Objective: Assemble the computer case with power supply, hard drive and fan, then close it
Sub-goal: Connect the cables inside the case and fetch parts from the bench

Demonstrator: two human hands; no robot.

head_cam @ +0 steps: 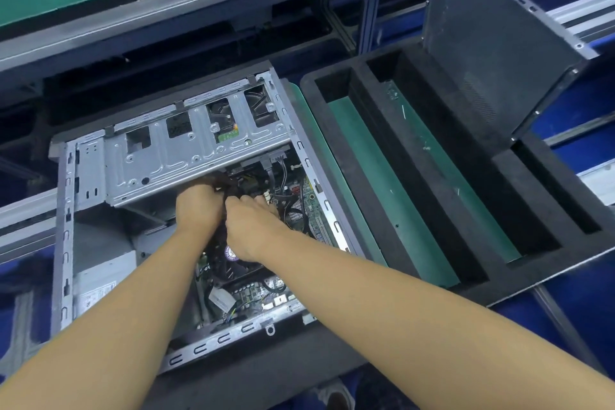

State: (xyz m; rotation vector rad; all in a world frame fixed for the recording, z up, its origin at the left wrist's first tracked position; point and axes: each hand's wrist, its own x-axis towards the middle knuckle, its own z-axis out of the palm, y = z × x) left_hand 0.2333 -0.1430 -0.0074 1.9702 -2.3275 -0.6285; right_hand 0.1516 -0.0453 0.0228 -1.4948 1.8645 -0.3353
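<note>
Two bare forearms reach up from the bottom edge. At right a black foam tray point(429, 210) props a dark side panel point(492, 43). The open computer case point(63, 226) lies centre-left, power supply point(100, 280) lower left. Left hand point(198, 206) and right hand point(253, 226) pinch black cables point(239, 190) mid-frame, fingers curled.

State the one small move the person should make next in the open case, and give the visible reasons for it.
Probably seat the black cable bundle that both hands work on: the left hand and right hand meet just below the drive cage, above the motherboard. The case lies open and the side panel stands apart, so closing seems premature.
</note>
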